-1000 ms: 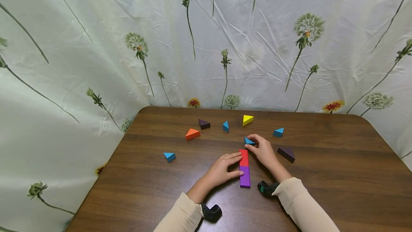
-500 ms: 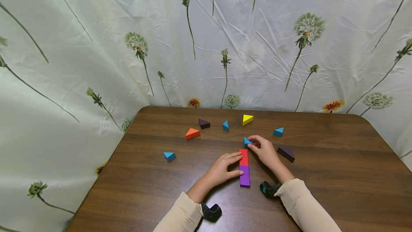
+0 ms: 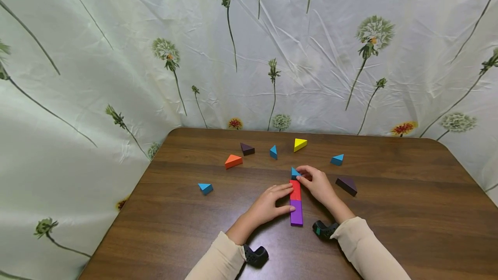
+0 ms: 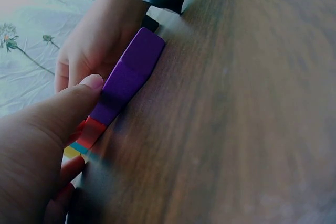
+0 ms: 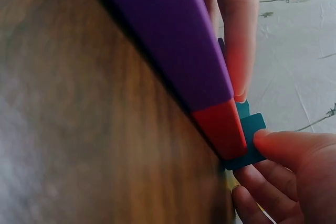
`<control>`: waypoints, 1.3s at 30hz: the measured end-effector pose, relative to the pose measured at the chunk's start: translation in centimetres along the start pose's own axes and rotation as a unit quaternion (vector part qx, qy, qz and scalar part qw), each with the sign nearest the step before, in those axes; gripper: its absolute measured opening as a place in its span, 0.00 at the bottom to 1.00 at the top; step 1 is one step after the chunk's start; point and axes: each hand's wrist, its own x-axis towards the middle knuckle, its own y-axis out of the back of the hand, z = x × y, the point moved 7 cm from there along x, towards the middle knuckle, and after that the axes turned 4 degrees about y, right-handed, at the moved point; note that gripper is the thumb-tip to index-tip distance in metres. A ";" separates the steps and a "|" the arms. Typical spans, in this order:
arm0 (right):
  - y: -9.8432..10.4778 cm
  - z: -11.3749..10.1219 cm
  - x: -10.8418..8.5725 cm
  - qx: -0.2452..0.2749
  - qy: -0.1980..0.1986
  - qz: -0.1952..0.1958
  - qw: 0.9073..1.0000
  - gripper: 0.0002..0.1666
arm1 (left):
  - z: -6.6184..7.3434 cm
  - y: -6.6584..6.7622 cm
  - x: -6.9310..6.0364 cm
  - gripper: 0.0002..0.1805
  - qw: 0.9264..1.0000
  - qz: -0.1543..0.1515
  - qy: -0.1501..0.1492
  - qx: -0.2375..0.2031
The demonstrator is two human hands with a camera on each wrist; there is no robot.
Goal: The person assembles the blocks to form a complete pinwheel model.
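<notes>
reading the clock from the red block (image 3: 296,191), with twelve towards the flowered cloth (image 3: 303,68), the left hand (image 3: 267,205) is lying at eight o'clock with thumb and fingers spread wide; its fingertips are touching the red block's left side and its thumb is resting against the purple block (image 3: 297,217). that purple block is lying at six, end to end with the red one. at twelve, just beside the red block's far end, a blue triangular block (image 3: 294,174) is sitting in the pinch of the right hand (image 3: 318,185), whose thumb and fingers are parting only as far as the block between them; whether blue and red are touching i cannot tell

for room, the left edge of the table (image 3: 167,228) is slanting past at nine, well apart from the left hand, with a second blue block (image 3: 205,189) lying between. an orange block (image 3: 233,162) is lying at ten, a short dark block (image 3: 247,149) between ten and eleven, a small blue block (image 3: 273,153) at eleven, a yellow block (image 3: 300,145) at twelve, near the far edge. a farther blue block (image 3: 337,160) is lying at two; at three, a long dark block (image 3: 346,186) is crowding the right hand's outer side, with bare wood widening beyond it towards the right edge
</notes>
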 end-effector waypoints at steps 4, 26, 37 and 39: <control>-0.1 -0.1 0.0 0.005 0.008 -0.003 1.000 0.13 | 0.0 0.0 0.0 0.30 1.000 -0.002 0.001 -0.006; -0.3 -0.1 -0.3 0.003 0.007 -0.002 1.000 0.13 | 0.3 0.2 0.0 0.30 1.000 -0.002 0.002 -0.006; -0.3 -0.1 -0.4 0.009 -0.002 0.005 1.000 0.14 | 0.3 0.2 0.0 0.30 1.000 -0.002 0.004 -0.007; 0.0 -0.4 -0.4 0.010 0.007 0.012 1.000 0.15 | 0.3 0.2 0.0 0.30 1.000 -0.001 0.002 -0.007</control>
